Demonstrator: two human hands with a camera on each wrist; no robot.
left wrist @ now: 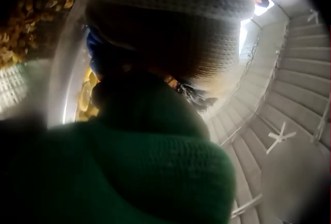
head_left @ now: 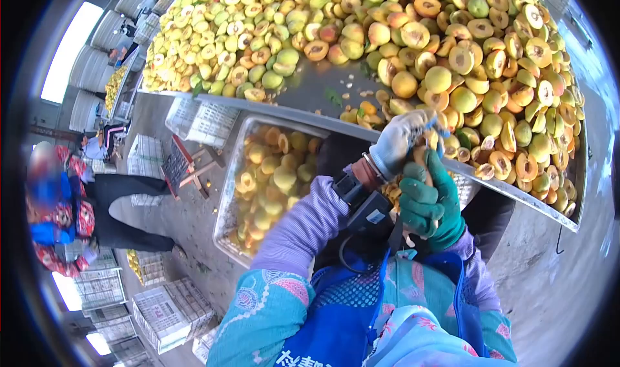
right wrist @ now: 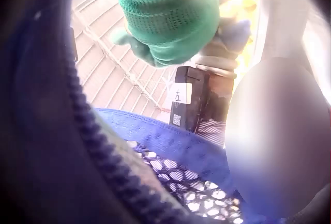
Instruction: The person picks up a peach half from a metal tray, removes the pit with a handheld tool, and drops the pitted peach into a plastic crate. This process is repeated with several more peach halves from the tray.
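Note:
Both gloved hands meet at the front edge of the metal table (head_left: 310, 116). My left hand (head_left: 395, 142), in a grey-white glove with blue fingertips, curls round a yellow apricot (head_left: 430, 136), mostly hidden by fingers. Just below it my right hand (head_left: 431, 202), in a green knitted glove, has its fingers folded round a narrow tan-brown piece (head_left: 420, 162); I cannot tell what this is. The left wrist view is dark, with the green glove (left wrist: 165, 172) close under the grey one. In the right wrist view the green glove (right wrist: 165, 22) hangs above a black wrist device (right wrist: 190, 97).
Heaped apricots (head_left: 462, 60), many halved with stones showing, cover much of the table. A white crate (head_left: 227, 215) full of apricots stands below its edge, left of the arms. Farther left are a small wooden stool (head_left: 194, 167), stacked crates (head_left: 171, 315) and another person (head_left: 84, 205).

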